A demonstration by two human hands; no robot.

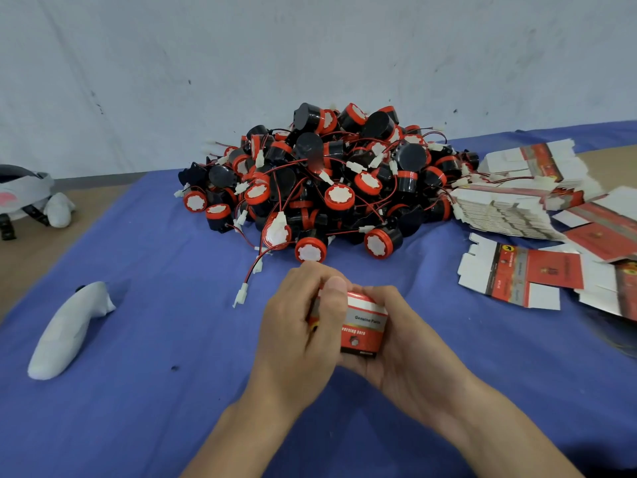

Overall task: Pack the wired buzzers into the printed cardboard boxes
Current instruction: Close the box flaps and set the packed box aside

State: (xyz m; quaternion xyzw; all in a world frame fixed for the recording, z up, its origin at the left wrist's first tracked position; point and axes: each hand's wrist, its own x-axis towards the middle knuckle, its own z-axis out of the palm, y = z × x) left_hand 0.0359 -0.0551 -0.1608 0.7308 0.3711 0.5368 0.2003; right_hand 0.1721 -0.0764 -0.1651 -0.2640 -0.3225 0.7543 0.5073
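A small red, white and black printed cardboard box (363, 327) is held low in the middle of the view, over the blue cloth. My left hand (300, 326) grips its left side, thumb lying across the top. My right hand (400, 343) cups it from below and from the right, fingers curled round it. What is inside the box is hidden. Behind the hands lies a big heap of black and red wired buzzers (327, 181) with red wires and white plugs. Flat printed box blanks (520, 277) lie at the right.
A blue cloth (155, 391) covers the table. A white sock-like bundle (69, 329) lies at the left, and a grey headset (24, 191) sits at the far left edge. More stacked flat box blanks (510, 212) spread along the right side. A loose white plug (241, 294) trails from the heap.
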